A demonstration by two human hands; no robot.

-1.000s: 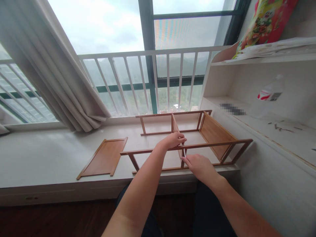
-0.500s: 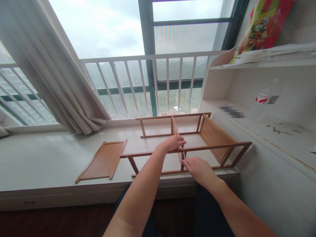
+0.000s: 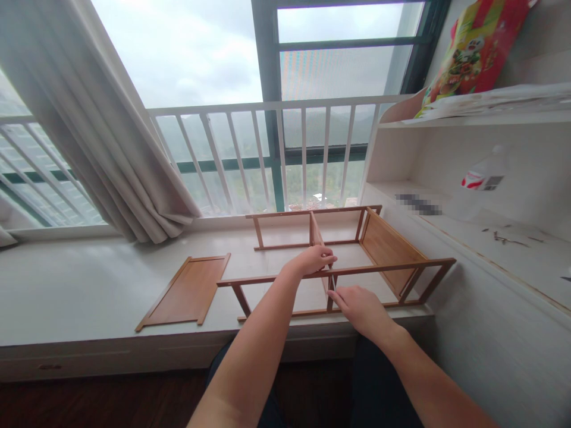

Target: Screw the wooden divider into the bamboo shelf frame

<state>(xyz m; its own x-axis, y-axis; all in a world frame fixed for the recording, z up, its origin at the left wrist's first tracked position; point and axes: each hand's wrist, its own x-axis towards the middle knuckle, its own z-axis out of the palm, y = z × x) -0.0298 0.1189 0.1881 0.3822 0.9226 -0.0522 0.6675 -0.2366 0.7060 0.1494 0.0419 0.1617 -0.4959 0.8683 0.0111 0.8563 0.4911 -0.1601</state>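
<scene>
From where I'm standing, with the two hands as the middle of the dial and the window at twelve o'clock, the wooden frame (image 3: 383, 267) lies on its side on the white ledge (image 3: 66, 285), right in front of the person and around both hands. The left hand (image 3: 314, 260) reaches across the front rail, fingers bent in a narrow curl at the near end of the middle board (image 3: 315, 229); I can't tell whether they are closed on it. Just at its five o'clock, the right hand (image 3: 362, 306) pinches a thin shiny tool (image 3: 333, 283), which slants up toward the underside of that rail. Whether its tip touches the wood is hidden from me. The end board (image 3: 395, 246) stands fitted in the frame at two o'clock. A loose wooden panel (image 3: 185, 291) lies flat at nine, apart from the frame. The grey curtain (image 3: 102, 148) hangs at ten, the white railing (image 3: 328, 103) runs across twelve, and a clear bottle (image 3: 473, 180) stands at two, with small metal bits (image 3: 504, 239) nearer three.
</scene>
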